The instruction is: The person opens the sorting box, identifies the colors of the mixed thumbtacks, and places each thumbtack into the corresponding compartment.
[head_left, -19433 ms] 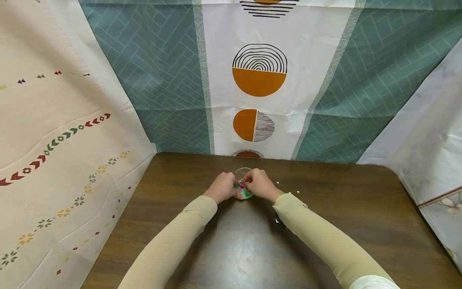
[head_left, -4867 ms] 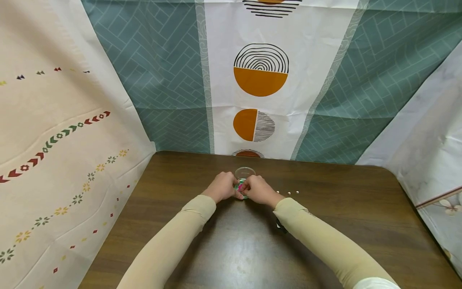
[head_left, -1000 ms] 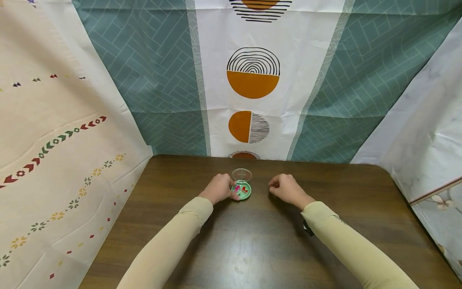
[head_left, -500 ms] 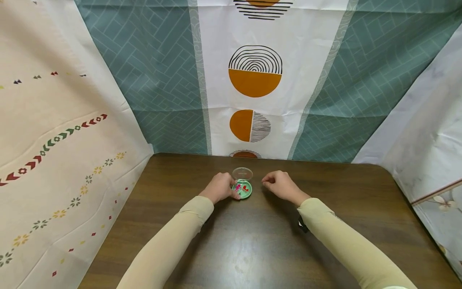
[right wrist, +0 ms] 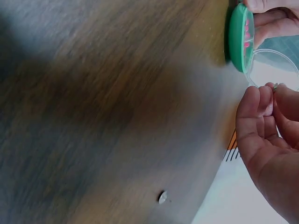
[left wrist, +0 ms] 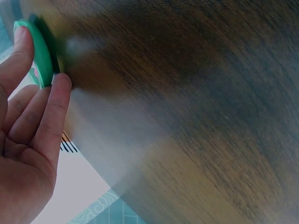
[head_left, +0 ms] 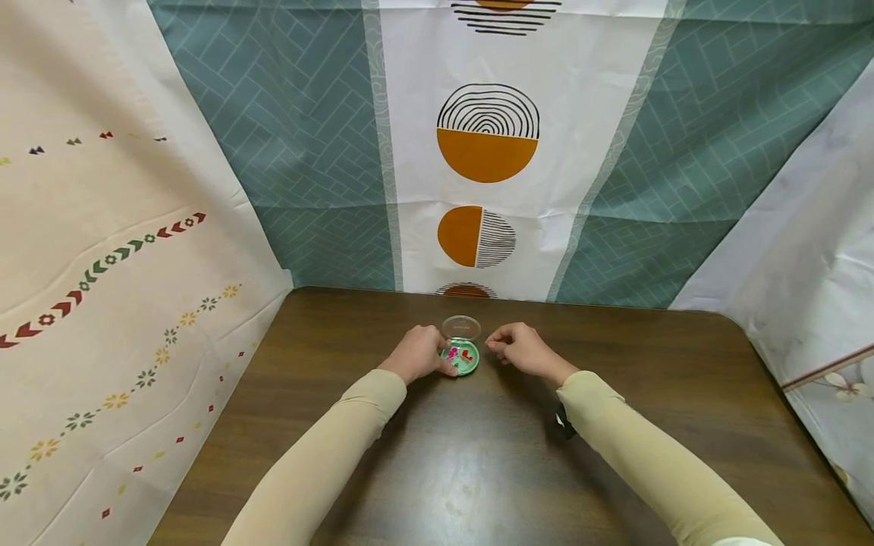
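A round green pill case (head_left: 466, 365) lies on the table with its clear lid (head_left: 461, 327) swung back. Small pink and red pieces (right wrist: 247, 32) sit in its divided compartments. My left hand (head_left: 418, 355) grips the case's left side; in the left wrist view its thumb (left wrist: 19, 53) is on the rim and fingers reach the underside. Just right of the case, my right hand (head_left: 526, 352) pinches a tiny, pale, shiny piece (right wrist: 275, 86) between thumb and fingertips. That piece is mostly hidden by the fingers.
One small silvery bead-like piece (right wrist: 162, 197) lies on the brown wooden table (head_left: 437, 470), seen in the right wrist view. Patterned cloths hang behind the table (head_left: 471, 167) and along its left side (head_left: 136, 303).
Over the last second the right hand has moved left towards the case. About five seconds ago it was over the case, with several small pieces visible to its right. The left hand keeps its grip.
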Available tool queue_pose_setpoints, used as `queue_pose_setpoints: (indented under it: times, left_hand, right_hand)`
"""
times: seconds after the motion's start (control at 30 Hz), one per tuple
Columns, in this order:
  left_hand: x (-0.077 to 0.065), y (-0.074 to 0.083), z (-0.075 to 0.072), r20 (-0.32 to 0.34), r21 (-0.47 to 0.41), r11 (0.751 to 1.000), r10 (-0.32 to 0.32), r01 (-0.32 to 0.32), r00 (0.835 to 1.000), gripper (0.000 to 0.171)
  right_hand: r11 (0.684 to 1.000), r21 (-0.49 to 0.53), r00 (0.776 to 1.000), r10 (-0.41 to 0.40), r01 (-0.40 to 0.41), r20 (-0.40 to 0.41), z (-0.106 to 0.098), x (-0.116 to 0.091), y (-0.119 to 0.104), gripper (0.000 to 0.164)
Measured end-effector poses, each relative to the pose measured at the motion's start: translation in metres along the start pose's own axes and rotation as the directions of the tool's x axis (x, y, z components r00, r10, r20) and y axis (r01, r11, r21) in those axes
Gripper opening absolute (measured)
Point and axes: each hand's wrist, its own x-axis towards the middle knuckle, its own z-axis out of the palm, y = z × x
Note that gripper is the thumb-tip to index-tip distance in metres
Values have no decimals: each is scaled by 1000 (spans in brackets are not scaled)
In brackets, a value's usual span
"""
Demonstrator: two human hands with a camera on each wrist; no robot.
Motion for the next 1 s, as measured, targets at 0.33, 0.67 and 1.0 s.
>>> queue_pose_setpoints:
  times: [0.33,0.67,1.0]
  left_hand:
    - [-2,1,0,-2,-1,1000,-6,6,1000,61]
    - [-1,1,1,-13,-4,1000,-1,1,1000,62]
    - [-1,0,-1,-5,-16,1000,-7,7,1000,60]
  right_hand:
    - [1000,-21,1000,5,-5,22,9,2,-9,32]
    - [999,34,999,23,-24,35,17,4,-19,40]
    - [998,42,999,36,-37,21,21,8,-19,33]
